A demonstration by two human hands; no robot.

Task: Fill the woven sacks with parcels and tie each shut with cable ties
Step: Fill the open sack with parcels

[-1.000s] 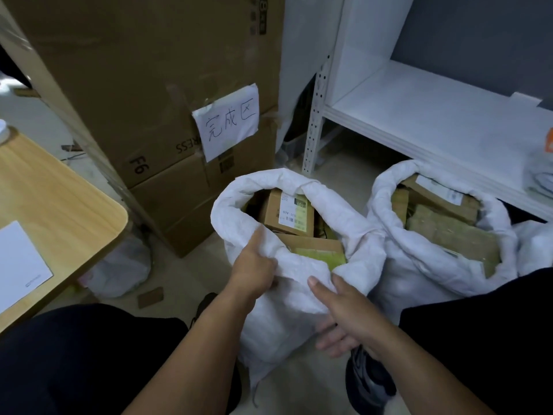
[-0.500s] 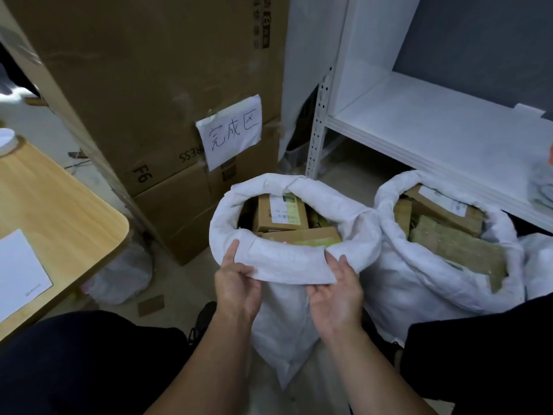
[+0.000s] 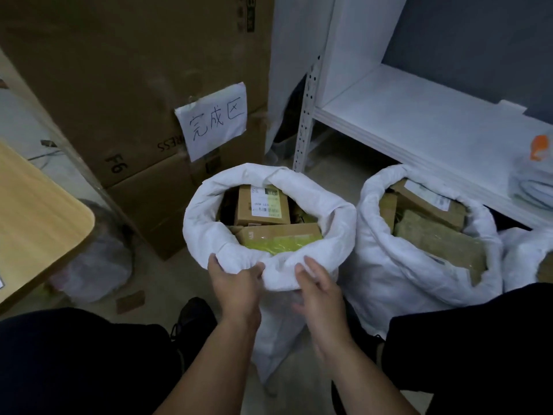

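Both hands (image 3: 269,292) on sack (image 3: 335,226) rim

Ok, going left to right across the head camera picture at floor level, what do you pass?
Wooden table → stacked cardboard boxes → open woven sack → second woven sack → white shelf.

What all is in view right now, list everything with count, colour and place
woven sacks: two open, white, on the floor; near sack, second sack to its right
parcels: several, brown cardboard, inside both; labelled parcel in the near sack
cardboard cartons: stacked, brown, behind
paper sign: one, white, handwritten, taped to the cartons
shelf unit: one, white, right rear
wooden table: one, light, left
left hand: gripping the near sack's rolled rim
right hand: against that rim, fingers spread
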